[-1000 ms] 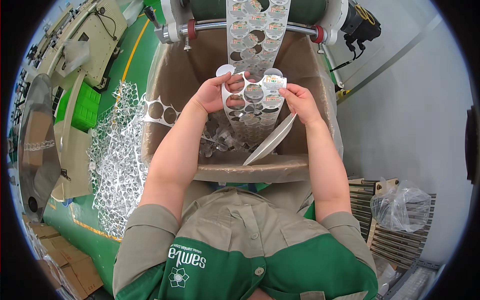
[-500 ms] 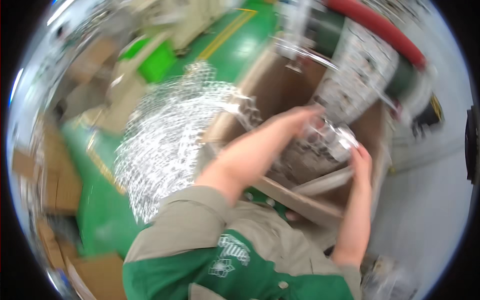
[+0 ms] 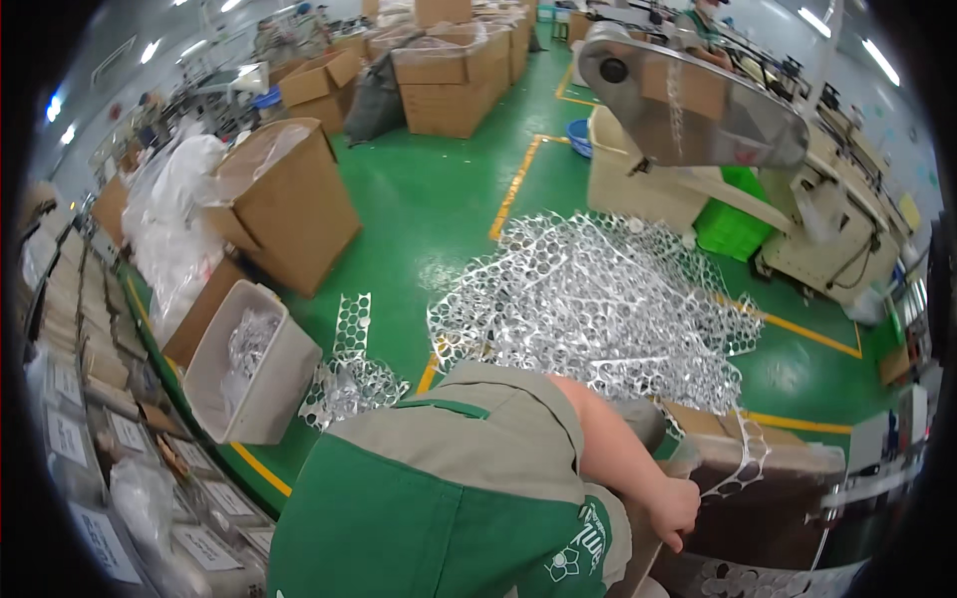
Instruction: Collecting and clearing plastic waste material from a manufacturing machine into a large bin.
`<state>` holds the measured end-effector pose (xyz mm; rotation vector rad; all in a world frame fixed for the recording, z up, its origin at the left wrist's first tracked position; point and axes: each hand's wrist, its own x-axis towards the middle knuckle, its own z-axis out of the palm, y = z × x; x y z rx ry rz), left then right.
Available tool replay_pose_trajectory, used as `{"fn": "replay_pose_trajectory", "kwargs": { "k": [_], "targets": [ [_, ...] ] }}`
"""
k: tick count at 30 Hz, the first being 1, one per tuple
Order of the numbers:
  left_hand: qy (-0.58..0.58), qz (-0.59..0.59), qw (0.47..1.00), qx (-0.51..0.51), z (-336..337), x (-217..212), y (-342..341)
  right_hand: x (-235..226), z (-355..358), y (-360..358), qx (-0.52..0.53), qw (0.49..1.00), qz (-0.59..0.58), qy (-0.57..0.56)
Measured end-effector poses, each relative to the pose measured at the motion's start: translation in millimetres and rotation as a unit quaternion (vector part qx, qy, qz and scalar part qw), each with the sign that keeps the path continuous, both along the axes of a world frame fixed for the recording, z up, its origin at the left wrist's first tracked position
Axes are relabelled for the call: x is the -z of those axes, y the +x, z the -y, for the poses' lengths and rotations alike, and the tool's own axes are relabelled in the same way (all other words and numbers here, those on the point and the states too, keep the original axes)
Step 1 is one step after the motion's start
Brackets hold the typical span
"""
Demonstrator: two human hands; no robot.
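Observation:
My left hand (image 3: 675, 512) is closed on the near rim of an open cardboard box (image 3: 763, 513) at the lower right, its fingers curled over the edge. My right hand is out of view. Beside my left hand, a silvery strip with round holes (image 3: 743, 463) hangs over the box's far rim. Another punched strip (image 3: 778, 580) shows low in the box at the picture's bottom edge. Beyond the box, a big heap of silvery punched strips (image 3: 588, 309) is spread on the green floor.
A pale bin (image 3: 254, 379) and a tall carton (image 3: 284, 204) stand left, near a small pile of strips (image 3: 354, 389). Far right are a machine with a clear-sided guard (image 3: 698, 105), a cream tub (image 3: 638, 179) and a green crate (image 3: 735, 214). Labelled stacks (image 3: 130, 439) line the left edge.
The view has swung left and upward. My left hand has left the shiny material inside the box and is now at the rim. My right hand has gone out of view.

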<state>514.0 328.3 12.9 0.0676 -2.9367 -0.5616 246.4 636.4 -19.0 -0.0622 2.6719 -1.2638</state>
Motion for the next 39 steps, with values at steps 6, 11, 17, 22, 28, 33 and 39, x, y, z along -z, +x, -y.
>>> {"fn": "replay_pose_trajectory", "kwargs": {
  "k": [6, 11, 17, 22, 28, 33, 39],
  "targets": [
    [-0.013, 0.002, 0.999, -0.052, 0, -2, -12, -26, 39, 10, -0.064, 0.996, 0.043, -0.052],
    [0.026, 0.010, 0.998, -0.047, -2, -7, -8, -27, 57, 21, -0.099, 0.987, 0.091, -0.092],
    [0.054, 0.169, 0.984, 0.001, -11, -32, -12, -21, 100, 12, -0.162, 0.965, 0.152, -0.141],
    [0.147, 0.106, 0.981, 0.069, -32, -1, -33, -15, 106, 2, -0.184, 0.946, 0.199, -0.180],
    [0.393, 0.088, 0.906, 0.128, -73, 87, -161, -28, 75, -18, -0.182, 0.932, 0.221, -0.222],
    [0.523, 0.129, 0.838, -0.087, -49, -23, -118, 3, 25, -10, -0.120, 0.913, 0.266, -0.287],
    [-0.120, 0.214, 0.969, -0.020, 15, -25, -138, 37, -16, -27, -0.072, 0.899, 0.263, -0.344]
  ]
}}
